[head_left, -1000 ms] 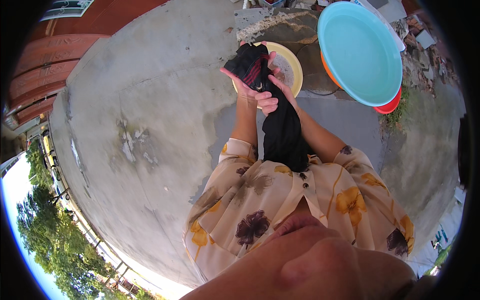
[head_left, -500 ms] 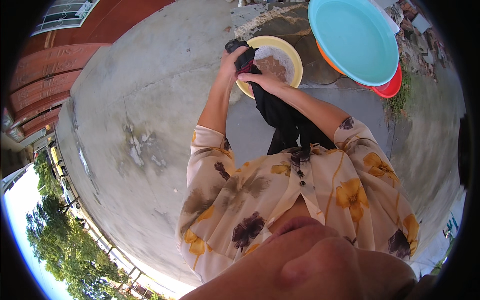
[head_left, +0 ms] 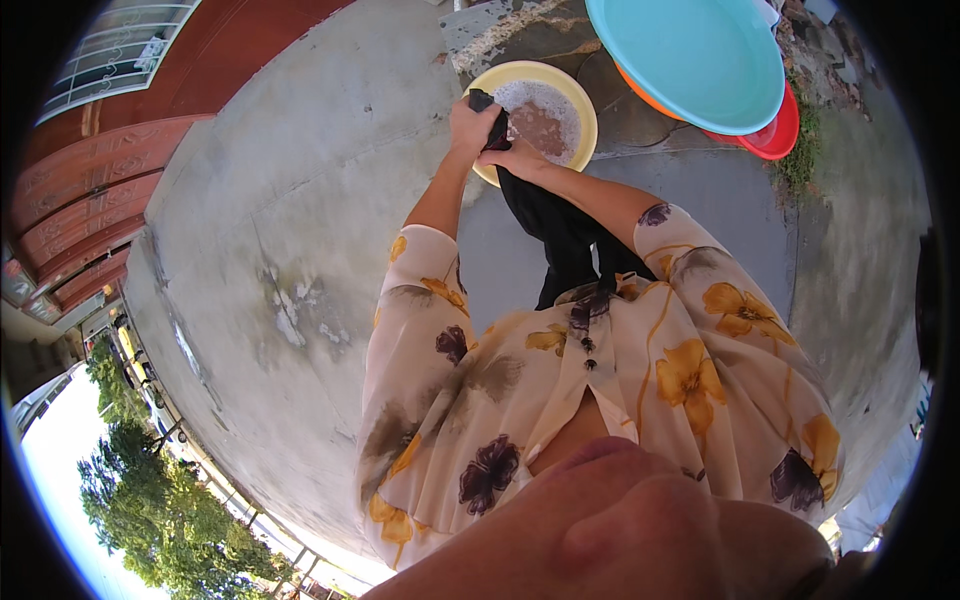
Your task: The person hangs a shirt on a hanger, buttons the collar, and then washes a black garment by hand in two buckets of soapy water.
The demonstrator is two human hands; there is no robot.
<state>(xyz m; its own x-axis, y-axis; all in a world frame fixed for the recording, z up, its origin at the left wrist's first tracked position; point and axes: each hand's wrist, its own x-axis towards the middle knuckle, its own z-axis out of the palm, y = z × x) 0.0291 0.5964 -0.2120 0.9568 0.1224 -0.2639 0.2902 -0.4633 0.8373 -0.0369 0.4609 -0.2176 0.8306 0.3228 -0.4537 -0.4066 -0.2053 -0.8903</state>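
At the near left rim of a yellow basin (head_left: 589, 125), both hands are closed on a dark, bunched cloth (head_left: 498, 134). My left hand (head_left: 472, 127) wraps the cloth's upper part. My right hand (head_left: 520, 158) grips its lower part, close beside the left. Foamy, brownish water (head_left: 540, 125) fills the basin. The cloth is squeezed narrow, so its kind cannot be made out. Below my hands, black trousers (head_left: 560, 235) show between my forearms.
A large light-blue basin (head_left: 690, 65) stands to the right, overlapping an orange basin (head_left: 645, 95) and a red basin (head_left: 786, 130). Stone slabs (head_left: 620, 110) lie behind the yellow basin. Grey concrete (head_left: 300, 200) stretches left toward a red-brown door (head_left: 85, 185).
My hands have drawn the cloth into a tighter, more upright bunch, and less of its loose end hangs out. The view has shifted slightly.
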